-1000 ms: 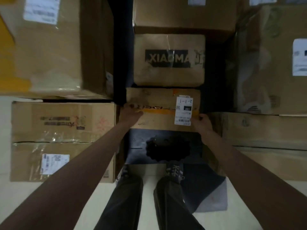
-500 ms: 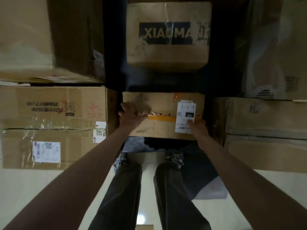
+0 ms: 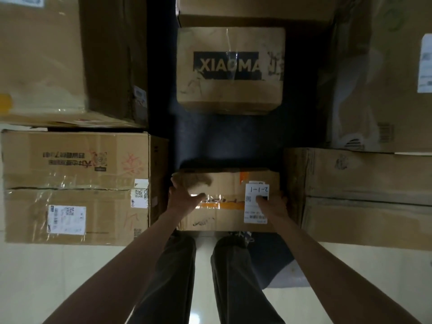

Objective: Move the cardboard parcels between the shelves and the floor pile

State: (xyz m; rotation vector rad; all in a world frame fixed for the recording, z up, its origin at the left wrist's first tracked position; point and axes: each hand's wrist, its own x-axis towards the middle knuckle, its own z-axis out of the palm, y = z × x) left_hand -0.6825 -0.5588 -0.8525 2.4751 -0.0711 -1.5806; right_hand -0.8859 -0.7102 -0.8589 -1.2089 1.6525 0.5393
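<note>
A small cardboard parcel [image 3: 224, 183] with orange tape and a white label marked 1-1-2 is held in front of me above my feet. My left hand [image 3: 183, 199] grips its left end with the thumb lying on the top face. My right hand [image 3: 273, 204] grips its right end, thumb on the label. Behind it a box printed XIAOMAN [image 3: 230, 69] sits on a dark shelf [image 3: 224, 139], with another box [image 3: 252, 10] above it.
A large taped box [image 3: 74, 185] stands on the floor at left, with a bigger box [image 3: 58, 59] above it. Flat boxes [image 3: 364, 197] lie at right under a large wrapped box [image 3: 383, 73]. My legs stand on pale floor [image 3: 46, 281] beside a dark mat [image 3: 273, 260].
Both hands have drawn the labelled parcel back off the shelf toward me, opening a gap between it and the XIAOMAN box. The view has shifted with my head.
</note>
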